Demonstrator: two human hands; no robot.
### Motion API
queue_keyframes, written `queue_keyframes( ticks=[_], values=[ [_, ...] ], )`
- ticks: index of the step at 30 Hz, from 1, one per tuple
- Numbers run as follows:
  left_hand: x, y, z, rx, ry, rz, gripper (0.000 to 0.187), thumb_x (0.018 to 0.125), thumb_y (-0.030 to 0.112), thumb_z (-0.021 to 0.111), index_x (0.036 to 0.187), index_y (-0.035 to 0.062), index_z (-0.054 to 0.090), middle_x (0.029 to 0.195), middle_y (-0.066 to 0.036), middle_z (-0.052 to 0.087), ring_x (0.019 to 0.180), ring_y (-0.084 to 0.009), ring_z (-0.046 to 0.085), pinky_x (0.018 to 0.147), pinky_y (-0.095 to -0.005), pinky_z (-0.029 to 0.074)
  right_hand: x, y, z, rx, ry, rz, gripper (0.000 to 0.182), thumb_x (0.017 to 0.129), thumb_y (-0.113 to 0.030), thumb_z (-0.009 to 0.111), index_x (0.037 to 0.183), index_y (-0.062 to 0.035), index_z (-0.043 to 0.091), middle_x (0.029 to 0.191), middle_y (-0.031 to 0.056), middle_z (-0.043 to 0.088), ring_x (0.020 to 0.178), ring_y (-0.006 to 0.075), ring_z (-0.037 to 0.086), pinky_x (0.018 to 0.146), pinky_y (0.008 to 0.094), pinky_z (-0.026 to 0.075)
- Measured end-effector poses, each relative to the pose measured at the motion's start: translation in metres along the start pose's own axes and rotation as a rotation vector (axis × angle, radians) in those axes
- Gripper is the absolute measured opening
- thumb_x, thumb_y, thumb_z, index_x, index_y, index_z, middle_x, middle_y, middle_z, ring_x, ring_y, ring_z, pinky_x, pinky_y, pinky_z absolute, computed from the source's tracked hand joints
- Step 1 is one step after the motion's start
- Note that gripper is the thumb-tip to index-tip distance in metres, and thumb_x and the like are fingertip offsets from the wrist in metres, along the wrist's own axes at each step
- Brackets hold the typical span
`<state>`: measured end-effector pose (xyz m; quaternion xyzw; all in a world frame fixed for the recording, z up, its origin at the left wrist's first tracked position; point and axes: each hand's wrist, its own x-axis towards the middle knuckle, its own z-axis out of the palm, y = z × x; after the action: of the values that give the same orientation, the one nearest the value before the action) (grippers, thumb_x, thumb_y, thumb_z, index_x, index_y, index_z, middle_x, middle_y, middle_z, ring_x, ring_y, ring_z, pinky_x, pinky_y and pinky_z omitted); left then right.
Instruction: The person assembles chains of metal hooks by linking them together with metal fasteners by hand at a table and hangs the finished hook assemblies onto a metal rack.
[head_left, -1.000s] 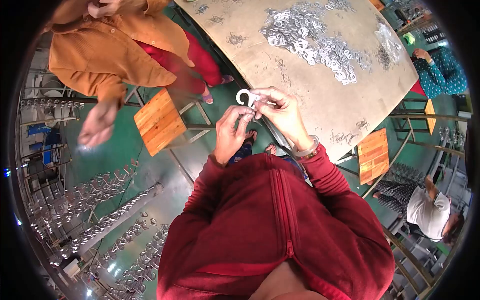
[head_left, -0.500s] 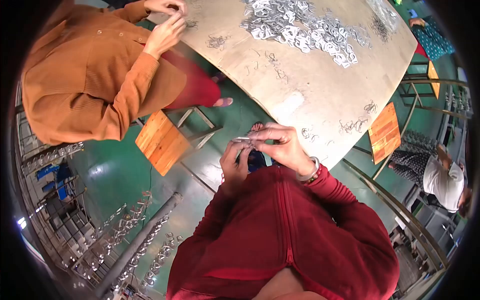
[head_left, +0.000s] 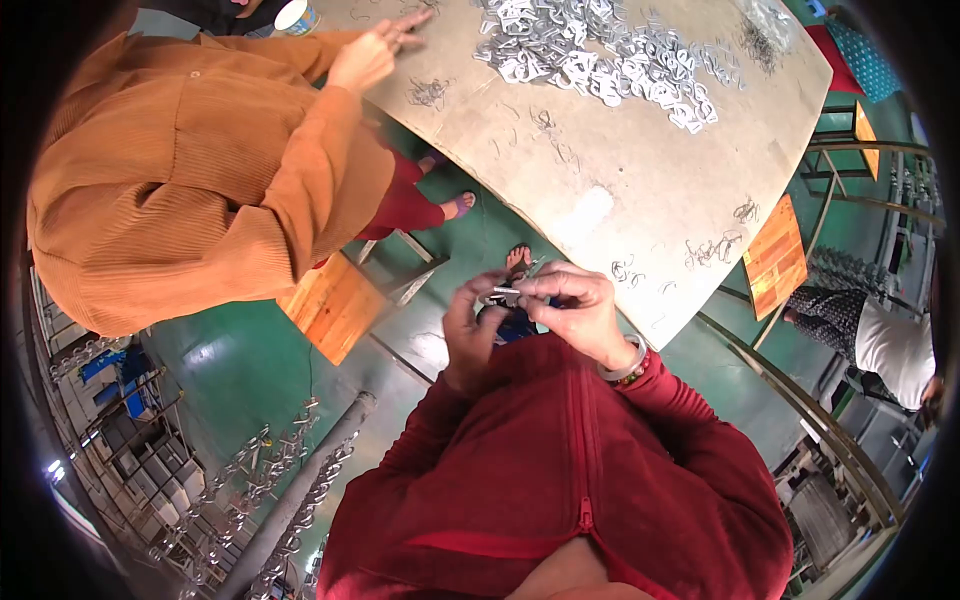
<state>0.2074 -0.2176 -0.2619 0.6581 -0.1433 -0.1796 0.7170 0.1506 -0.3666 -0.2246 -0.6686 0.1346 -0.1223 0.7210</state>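
Observation:
In front of my red jacket, both hands meet at chest height near the table's corner. My left hand [head_left: 471, 325] pinches one end of a small silver metal piece [head_left: 507, 291] between bent fingers. The other end is gripped by the thumb and fingertips of my right hand [head_left: 582, 312], which wears a bangle and beads at the wrist. My fingers cover much of the piece, so its full shape is hidden. On the table [head_left: 660, 170] lies a pile of flat, loop-shaped metal parts [head_left: 590, 55], beyond my hands.
Small heaps of thin wire hooks [head_left: 712, 248] lie about the tabletop. At left a co-worker in an orange shirt [head_left: 190, 180] stands beside a wooden stool [head_left: 335, 308]. Another stool [head_left: 775, 262] is at right. Strung metal parts [head_left: 300, 500] hang by a grey pole [head_left: 300, 490].
My hands stay together on the metal piece, with slightly shifted fingers. The co-worker's hands have parted, and one now reaches over the table. The view has shifted a little.

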Motion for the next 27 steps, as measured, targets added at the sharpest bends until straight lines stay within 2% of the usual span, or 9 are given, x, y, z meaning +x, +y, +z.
queue_keyframes(
  ticks=[2,7,9,10,14,17,21,23,27],
  values=[
    [0.031,-0.015,-0.011,-0.174,0.173,0.021,0.020,0.091,0.006,0.050,0.109,-0.0019,0.055,0.103,-0.012,0.062,0.093,-0.0153,0.057,0.084,-0.0270,0.043,0.001,-0.007,0.000,-0.094,-0.023,-0.138,0.021,0.068,0.008,0.065,0.086,-0.0017,0.070,0.079,0.0079,0.065,0.068,0.0133,0.060,0.062,0.0242,0.047],
    [0.201,-0.077,-0.001,0.546,-0.160,0.151,0.021,0.091,0.016,0.051,0.096,0.0023,0.066,0.094,-0.014,0.065,0.085,-0.0247,0.060,0.081,-0.0349,0.045,-0.005,-0.002,-0.003,-0.016,-0.145,-0.145,0.022,0.068,0.002,0.064,0.089,-0.0039,0.069,0.077,0.0080,0.062,0.071,0.0169,0.060,0.061,0.0281,0.046],
    [0.282,-0.161,-0.011,0.970,-0.300,0.605,0.017,0.084,0.008,0.053,0.095,0.0012,0.064,0.096,-0.018,0.062,0.092,-0.0365,0.056,0.085,-0.0434,0.043,-0.010,0.003,-0.001,0.013,-0.108,-0.143,0.021,0.069,-0.001,0.064,0.089,-0.0049,0.068,0.079,0.0075,0.063,0.073,0.0194,0.059,0.062,0.0295,0.046],
    [0.303,-0.173,-0.001,1.011,-0.330,0.812,0.019,0.082,0.007,0.055,0.098,0.0021,0.063,0.098,-0.018,0.060,0.094,-0.0351,0.054,0.084,-0.0434,0.043,-0.013,0.001,-0.002,0.028,-0.097,-0.127,0.020,0.069,-0.001,0.063,0.089,-0.0049,0.068,0.081,0.0074,0.064,0.074,0.0201,0.060,0.062,0.0299,0.047],
    [0.316,-0.146,0.016,1.208,-0.637,0.669,0.011,0.082,0.007,0.055,0.090,0.0000,0.059,0.089,-0.019,0.056,0.090,-0.0354,0.051,0.081,-0.0441,0.042,-0.029,0.013,-0.002,0.105,-0.065,-0.032,0.018,0.071,-0.002,0.063,0.088,-0.0035,0.067,0.083,0.0080,0.065,0.077,0.0216,0.061,0.066,0.0310,0.048],
    [0.308,-0.157,0.014,1.373,-0.551,0.806,0.014,0.087,0.011,0.052,0.092,-0.0021,0.053,0.089,-0.021,0.055,0.086,-0.0365,0.053,0.078,-0.0446,0.042,-0.035,0.018,-0.005,0.138,-0.064,-0.041,0.018,0.071,-0.002,0.063,0.089,-0.0021,0.066,0.085,0.0097,0.065,0.079,0.0234,0.061,0.069,0.0326,0.048],
    [0.273,-0.131,0.066,1.140,-0.445,0.545,0.015,0.089,0.008,0.046,0.097,-0.0034,0.051,0.092,-0.022,0.054,0.089,-0.0373,0.052,0.080,-0.0423,0.042,-0.046,0.013,-0.013,0.131,-0.070,-0.060,0.023,0.071,-0.004,0.064,0.094,-0.0014,0.064,0.080,0.0106,0.064,0.081,0.0226,0.062,0.071,0.0332,0.048],
    [0.228,-0.107,0.127,0.828,-0.594,0.535,0.018,0.089,0.008,0.046,0.101,-0.0030,0.053,0.094,-0.021,0.056,0.092,-0.0356,0.054,0.083,-0.0403,0.042,-0.053,0.009,-0.018,0.154,-0.062,-0.007,0.022,0.072,-0.004,0.064,0.093,-0.0019,0.063,0.077,0.0101,0.063,0.078,0.0223,0.061,0.071,0.0333,0.048],
    [0.157,-0.110,0.253,0.649,-1.203,0.632,0.020,0.088,0.013,0.048,0.099,0.0003,0.060,0.097,-0.019,0.061,0.092,-0.0344,0.058,0.083,-0.0400,0.045,-0.067,0.010,-0.033,0.058,-0.108,-0.082,0.017,0.071,-0.004,0.065,0.088,-0.0024,0.063,0.081,0.0088,0.063,0.077,0.0235,0.060,0.068,0.0329,0.048]
  ],
)
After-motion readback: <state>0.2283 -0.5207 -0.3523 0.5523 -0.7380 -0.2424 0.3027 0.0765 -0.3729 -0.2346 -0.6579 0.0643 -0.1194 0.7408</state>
